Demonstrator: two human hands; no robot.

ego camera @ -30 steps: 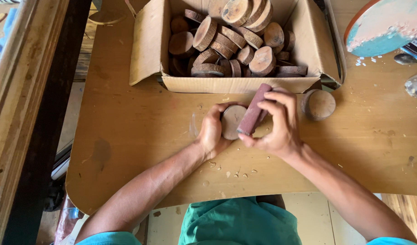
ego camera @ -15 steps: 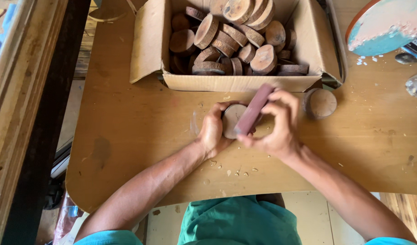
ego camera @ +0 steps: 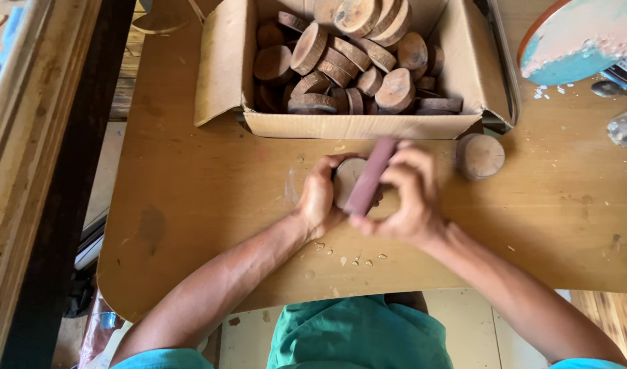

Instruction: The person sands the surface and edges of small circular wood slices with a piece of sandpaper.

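A round wooden slice (ego camera: 345, 179) lies flat on the wooden table (ego camera: 204, 198), and my left hand (ego camera: 318, 197) grips its left edge. Across the top of the slice, my right hand (ego camera: 408, 198) presses a reddish-brown sanding block (ego camera: 369, 178) held at a slant. Just behind my hands stands an open cardboard box (ego camera: 221, 68) filled with several more bark-edged wooden slices (ego camera: 341, 61). Another single wooden slice (ego camera: 481, 156) rests on the table right of my right hand.
A round blue-and-orange painted board (ego camera: 573, 41) lies at the far right, with a spoon (ego camera: 610, 89) and a clear glass object (ego camera: 626, 126) near it. Small chips (ego camera: 347, 258) dot the table's near edge. A wooden beam (ego camera: 20, 157) runs along the left.
The sanding block in my right hand has slid back and forth slightly over the slice, and it is blurred now. My left hand has kept hold of the slice.
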